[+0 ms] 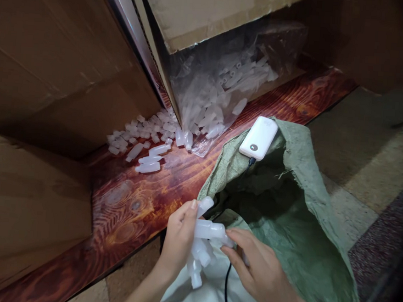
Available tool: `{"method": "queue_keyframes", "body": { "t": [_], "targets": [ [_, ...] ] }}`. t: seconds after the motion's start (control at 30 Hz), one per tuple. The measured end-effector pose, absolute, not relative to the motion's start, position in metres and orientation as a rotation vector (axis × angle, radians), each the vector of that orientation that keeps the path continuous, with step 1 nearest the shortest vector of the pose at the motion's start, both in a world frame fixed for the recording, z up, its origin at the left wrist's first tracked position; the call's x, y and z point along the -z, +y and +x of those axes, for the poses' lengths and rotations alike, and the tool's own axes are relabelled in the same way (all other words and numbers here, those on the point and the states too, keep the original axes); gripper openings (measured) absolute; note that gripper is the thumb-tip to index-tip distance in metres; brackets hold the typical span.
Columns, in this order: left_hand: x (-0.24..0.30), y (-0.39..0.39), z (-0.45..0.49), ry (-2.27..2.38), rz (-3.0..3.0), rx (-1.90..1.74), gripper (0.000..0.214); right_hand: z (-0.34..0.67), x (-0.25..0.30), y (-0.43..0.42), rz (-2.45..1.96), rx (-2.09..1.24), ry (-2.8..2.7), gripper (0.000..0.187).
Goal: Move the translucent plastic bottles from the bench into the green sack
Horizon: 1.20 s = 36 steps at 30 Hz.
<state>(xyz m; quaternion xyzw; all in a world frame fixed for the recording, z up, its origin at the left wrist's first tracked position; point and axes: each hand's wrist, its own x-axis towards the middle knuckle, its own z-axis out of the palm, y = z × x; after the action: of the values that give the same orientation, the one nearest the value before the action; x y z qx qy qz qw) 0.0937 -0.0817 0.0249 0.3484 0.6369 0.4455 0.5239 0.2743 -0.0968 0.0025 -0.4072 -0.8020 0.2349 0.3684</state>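
Observation:
My left hand is closed around a bunch of small translucent white plastic bottles, whose necks point in different directions. The thumb and fingers of my right hand pinch the end of a bottle on the bunch's right side. Part of what the right fingers grip is hidden. Below and beyond both hands spreads an open green woven sack. Loose bottles of the same kind lie on the wooden bench, beside a heap of small white pieces.
A white power bank rests on the sack's rim, with a black cable running down. Behind it, a clear plastic bag of bottles spills from under a cardboard flap. Large cardboard boxes stand at left.

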Motion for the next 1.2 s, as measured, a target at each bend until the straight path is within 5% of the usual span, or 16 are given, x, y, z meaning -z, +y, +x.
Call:
{"method": "queue_keyframes", "body": {
  "t": [0.27,0.43,0.97,1.2],
  "targets": [
    [-0.018,-0.081,0.095,1.498,0.757,-1.021,0.042,0.275,-0.008,-0.094,-1.248,-0.87,-1.922,0.046],
    [-0.017,-0.081,0.092,1.466,0.739,-1.043,0.041,0.287,0.002,-0.097,-1.018,-0.658,-2.101,0.053],
    [-0.029,-0.087,0.087,1.424,0.627,-0.997,0.044,0.298,0.009,-0.101,-0.892,-0.538,-2.348,0.063],
    [-0.026,-0.089,0.089,1.458,0.595,-1.021,0.044,0.293,0.003,-0.098,-0.807,-0.388,-2.318,0.047]
  ]
}}
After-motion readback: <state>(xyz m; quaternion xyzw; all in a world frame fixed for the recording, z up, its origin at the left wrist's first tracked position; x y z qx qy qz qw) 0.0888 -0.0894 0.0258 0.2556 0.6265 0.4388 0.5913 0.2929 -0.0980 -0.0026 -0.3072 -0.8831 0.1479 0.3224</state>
